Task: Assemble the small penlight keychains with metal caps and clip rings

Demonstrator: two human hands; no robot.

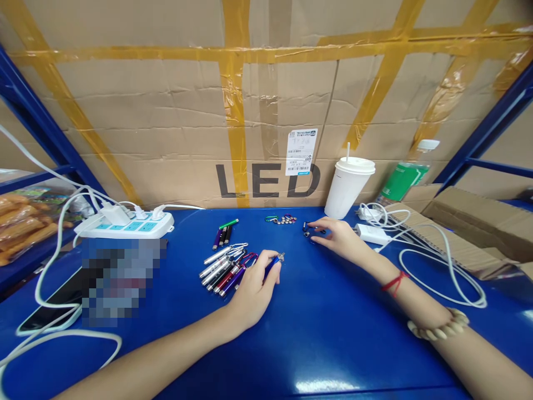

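Observation:
My left hand (pixel 254 291) is closed around a slim blue metal pen light (pixel 273 261), its silvery end pointing away to the right. Just left of that hand lies a pile of similar pen lights (pixel 222 272) in silver, black, red and purple, some with clips. Over on the right, my right hand (pixel 335 236) reaches down with thumb and forefinger apart, at a few small dark pieces (pixel 307 230); whether it touches them is hard to tell. Beyond it sit several small round metal parts (pixel 286 220) and a green carabiner clip (pixel 271 218).
Behind stands a large taped cardboard box (pixel 179 128). A white cup (pixel 348 189), a bottle (pixel 406 178), a charger with cables (pixel 372 233) and an open carton (pixel 483 222) are at right. Left are a power strip (pixel 125 226) and a phone (pixel 62 297). More pen lights (pixel 225 234) lie mid-table.

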